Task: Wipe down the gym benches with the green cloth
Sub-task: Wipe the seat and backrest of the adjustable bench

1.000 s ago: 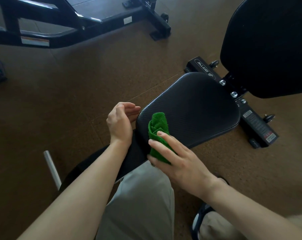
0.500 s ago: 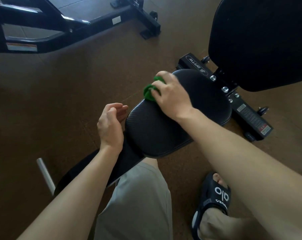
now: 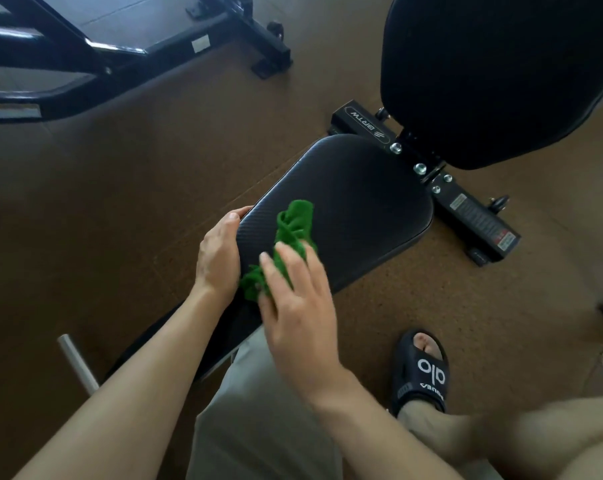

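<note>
Wiping the near end of a black, textured, padded seat pad (image 3: 355, 206), here the counter, with a crumpled green terry cloth (image 3: 289, 233) that lies on its near left part, close to the left edge. The right hand (image 3: 298, 306) lies palm-down over the near part of the cloth with fingers (image 3: 275, 271) nearly straight and spread, pressing it flat to the counter rather than clenching it; judged, this spreads the pressure for a sweeping stroke. The left hand (image 3: 218, 258) rests against the counter's left edge, its fingers curled over the rim, apparently to brace the body and steady the pad; how firmly it grips cannot be told. The far part of the cloth stands bunched and free of the hand, towards the counter's middle. Beyond the far edge rises the black upholstered backrest (image 3: 500, 74), joined by a black steel frame with silver bolts (image 3: 419, 168); the backrest's foot and these bolts would obstruct a long forward stroke. The person's grey trouser leg (image 3: 258, 427) meets the counter's near edge. A black slide sandal (image 3: 423, 370) stands on the brown speckled floor (image 3: 120, 188) to the right. A second black machine frame (image 3: 120, 57) lies well apart, far left
</note>
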`<action>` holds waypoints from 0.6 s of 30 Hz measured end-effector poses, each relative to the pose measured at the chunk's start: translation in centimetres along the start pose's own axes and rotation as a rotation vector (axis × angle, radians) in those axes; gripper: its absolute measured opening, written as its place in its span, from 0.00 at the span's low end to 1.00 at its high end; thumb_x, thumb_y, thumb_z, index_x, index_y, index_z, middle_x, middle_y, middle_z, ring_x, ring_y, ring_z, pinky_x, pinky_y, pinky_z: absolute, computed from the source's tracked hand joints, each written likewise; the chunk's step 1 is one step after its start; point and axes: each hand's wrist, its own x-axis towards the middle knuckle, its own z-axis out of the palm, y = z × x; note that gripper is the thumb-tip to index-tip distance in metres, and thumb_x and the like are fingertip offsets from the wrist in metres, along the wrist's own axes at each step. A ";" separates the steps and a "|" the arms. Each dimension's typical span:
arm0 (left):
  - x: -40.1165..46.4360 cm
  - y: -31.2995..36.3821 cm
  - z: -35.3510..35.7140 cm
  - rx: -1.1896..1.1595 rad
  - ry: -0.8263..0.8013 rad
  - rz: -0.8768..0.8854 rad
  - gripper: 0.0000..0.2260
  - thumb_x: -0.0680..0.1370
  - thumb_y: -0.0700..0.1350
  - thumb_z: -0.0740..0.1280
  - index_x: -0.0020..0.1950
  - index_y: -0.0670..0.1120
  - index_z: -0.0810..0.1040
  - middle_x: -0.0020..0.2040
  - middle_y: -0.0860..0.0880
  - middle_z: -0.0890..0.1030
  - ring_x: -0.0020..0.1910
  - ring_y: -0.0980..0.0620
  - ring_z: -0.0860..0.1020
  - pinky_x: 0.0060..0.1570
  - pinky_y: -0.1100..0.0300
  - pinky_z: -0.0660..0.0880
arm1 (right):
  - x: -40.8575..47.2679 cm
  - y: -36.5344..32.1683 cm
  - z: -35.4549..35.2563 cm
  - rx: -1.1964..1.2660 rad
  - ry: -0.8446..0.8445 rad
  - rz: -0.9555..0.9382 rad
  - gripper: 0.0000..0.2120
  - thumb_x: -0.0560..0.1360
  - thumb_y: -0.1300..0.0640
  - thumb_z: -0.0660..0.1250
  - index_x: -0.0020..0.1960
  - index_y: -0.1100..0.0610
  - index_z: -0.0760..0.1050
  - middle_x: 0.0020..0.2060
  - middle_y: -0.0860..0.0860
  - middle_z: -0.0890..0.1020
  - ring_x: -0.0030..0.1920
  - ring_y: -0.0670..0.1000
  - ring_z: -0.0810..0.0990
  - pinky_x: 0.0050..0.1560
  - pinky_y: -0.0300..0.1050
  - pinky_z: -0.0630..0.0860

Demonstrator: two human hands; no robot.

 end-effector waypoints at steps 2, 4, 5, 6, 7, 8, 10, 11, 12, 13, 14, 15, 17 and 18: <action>0.1 -0.2 -0.1 -0.005 -0.012 -0.010 0.19 0.79 0.60 0.56 0.57 0.59 0.86 0.55 0.49 0.87 0.59 0.44 0.83 0.64 0.35 0.75 | -0.4 0.1 -0.1 -0.029 -0.046 -0.116 0.21 0.84 0.54 0.62 0.75 0.57 0.74 0.74 0.55 0.73 0.77 0.60 0.65 0.78 0.55 0.63; -0.1 -0.1 -0.1 0.024 0.008 0.006 0.20 0.79 0.60 0.55 0.57 0.61 0.86 0.55 0.52 0.87 0.59 0.46 0.83 0.64 0.36 0.75 | 0.2 2.9 -1.0 -0.075 -0.068 -0.208 0.20 0.84 0.54 0.63 0.74 0.57 0.74 0.73 0.56 0.73 0.77 0.61 0.66 0.78 0.55 0.64; -0.2 0.0 -0.1 0.046 0.023 0.017 0.20 0.79 0.60 0.55 0.57 0.62 0.85 0.56 0.54 0.87 0.59 0.49 0.82 0.64 0.37 0.75 | 0.5 4.7 -1.5 -0.101 -0.052 -0.198 0.20 0.83 0.55 0.64 0.74 0.58 0.75 0.73 0.57 0.73 0.77 0.61 0.67 0.78 0.56 0.64; -0.4 0.2 -0.1 0.071 0.031 0.024 0.20 0.79 0.60 0.54 0.57 0.63 0.85 0.56 0.57 0.86 0.59 0.52 0.82 0.64 0.39 0.75 | 1.2 6.7 -2.1 -0.124 -0.009 -0.127 0.20 0.83 0.56 0.65 0.73 0.59 0.75 0.73 0.58 0.73 0.76 0.62 0.67 0.78 0.56 0.64; -0.5 0.3 -0.1 0.089 0.035 0.027 0.21 0.79 0.61 0.53 0.58 0.65 0.85 0.56 0.58 0.86 0.59 0.54 0.81 0.64 0.40 0.75 | 2.2 8.7 -2.7 -0.142 0.045 -0.018 0.20 0.82 0.56 0.65 0.73 0.60 0.75 0.72 0.58 0.73 0.76 0.62 0.68 0.77 0.58 0.65; -0.7 0.4 -0.1 0.102 0.041 0.027 0.21 0.79 0.61 0.52 0.58 0.65 0.84 0.56 0.59 0.85 0.59 0.55 0.81 0.65 0.41 0.75 | 3.2 10.4 -3.3 -0.157 0.100 0.098 0.20 0.82 0.57 0.64 0.73 0.61 0.75 0.72 0.59 0.73 0.76 0.62 0.68 0.76 0.59 0.67; -0.9 0.6 0.0 0.114 0.040 0.031 0.20 0.79 0.61 0.52 0.56 0.67 0.84 0.56 0.60 0.85 0.59 0.56 0.81 0.65 0.41 0.75 | 4.6 12.0 -4.1 -0.168 0.169 0.277 0.20 0.82 0.57 0.63 0.72 0.62 0.75 0.72 0.59 0.72 0.74 0.61 0.69 0.74 0.59 0.69; -0.9 0.6 0.0 0.116 0.038 0.036 0.20 0.79 0.61 0.52 0.56 0.67 0.84 0.56 0.60 0.85 0.59 0.56 0.81 0.64 0.41 0.76 | 4.5 11.4 -3.8 -0.156 0.187 0.305 0.20 0.82 0.57 0.63 0.72 0.63 0.75 0.72 0.60 0.72 0.74 0.61 0.69 0.74 0.59 0.68; -0.9 0.5 0.0 0.115 0.040 0.041 0.20 0.79 0.61 0.52 0.57 0.66 0.84 0.56 0.59 0.85 0.59 0.55 0.81 0.64 0.41 0.76 | 3.9 10.0 -3.2 -0.131 0.204 0.297 0.19 0.82 0.58 0.63 0.72 0.62 0.75 0.72 0.60 0.72 0.75 0.61 0.68 0.75 0.60 0.67; -0.9 0.4 0.0 0.112 0.043 0.044 0.21 0.79 0.60 0.52 0.57 0.65 0.85 0.55 0.59 0.85 0.59 0.55 0.81 0.63 0.40 0.76 | 2.6 8.0 -2.4 -0.090 0.203 0.273 0.20 0.82 0.58 0.62 0.72 0.62 0.75 0.72 0.60 0.72 0.75 0.62 0.67 0.76 0.60 0.65; -0.8 0.4 0.1 0.108 0.051 0.049 0.20 0.79 0.60 0.53 0.57 0.65 0.85 0.55 0.58 0.86 0.58 0.54 0.81 0.63 0.40 0.76 | 0.9 5.7 -1.6 -0.039 0.175 0.225 0.20 0.82 0.57 0.62 0.73 0.61 0.75 0.73 0.59 0.71 0.76 0.62 0.66 0.78 0.60 0.63; -0.7 0.4 0.1 0.105 0.057 0.056 0.20 0.79 0.59 0.53 0.56 0.66 0.85 0.55 0.58 0.86 0.58 0.54 0.81 0.63 0.40 0.76 | -0.9 3.8 -1.0 0.009 0.127 0.154 0.21 0.82 0.56 0.62 0.74 0.60 0.74 0.74 0.58 0.71 0.78 0.61 0.64 0.79 0.58 0.61; -0.6 0.3 0.0 0.094 0.058 0.059 0.19 0.79 0.59 0.54 0.56 0.66 0.85 0.55 0.58 0.86 0.59 0.53 0.82 0.63 0.39 0.76 | -2.8 2.5 -0.8 0.032 0.036 -0.007 0.21 0.83 0.55 0.63 0.75 0.58 0.73 0.75 0.56 0.70 0.79 0.59 0.62 0.80 0.53 0.60; -0.6 0.1 0.0 0.088 0.055 0.058 0.19 0.79 0.60 0.55 0.56 0.66 0.85 0.56 0.58 0.86 0.60 0.52 0.82 0.64 0.39 0.75 | -2.4 3.5 -1.1 0.011 0.012 -0.090 0.20 0.83 0.55 0.64 0.74 0.58 0.74 0.74 0.56 0.71 0.79 0.59 0.63 0.80 0.52 0.61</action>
